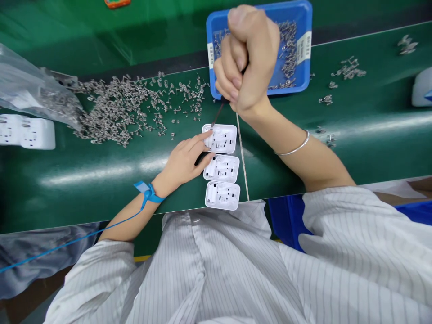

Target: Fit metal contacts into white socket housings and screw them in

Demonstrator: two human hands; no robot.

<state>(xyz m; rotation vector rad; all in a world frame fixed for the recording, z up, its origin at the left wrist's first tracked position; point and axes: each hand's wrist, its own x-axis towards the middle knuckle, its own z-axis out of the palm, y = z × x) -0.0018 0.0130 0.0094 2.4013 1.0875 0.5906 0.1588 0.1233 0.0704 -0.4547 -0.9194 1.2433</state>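
Note:
Three white plastic housings stand in a column at the bench's front: a top one (225, 137), a middle one (227, 169) and a bottom one (227, 196). My left hand (185, 159) rests at the left side of the top housing, fingers stretched and apart. Its index fingertip touches the inside, and its thumb reaches the middle housing's upper edge. My right hand (251, 58) is closed in a fist above them, around a tool with a thin dark shaft (218, 114), which looks like a screwdriver. The shaft's tip meets the top housing's upper left corner beside my left index finger. The fist hides its handle.
Many small metal springs (114, 105) lie heaped at left beside a clear plastic bag (37, 90). A blue bin (305, 67) with more springs stands behind my right hand. Loose springs (351, 69) lie at right. More white housings (29, 131) sit far left. A blue wrist cord (84, 236) trails left.

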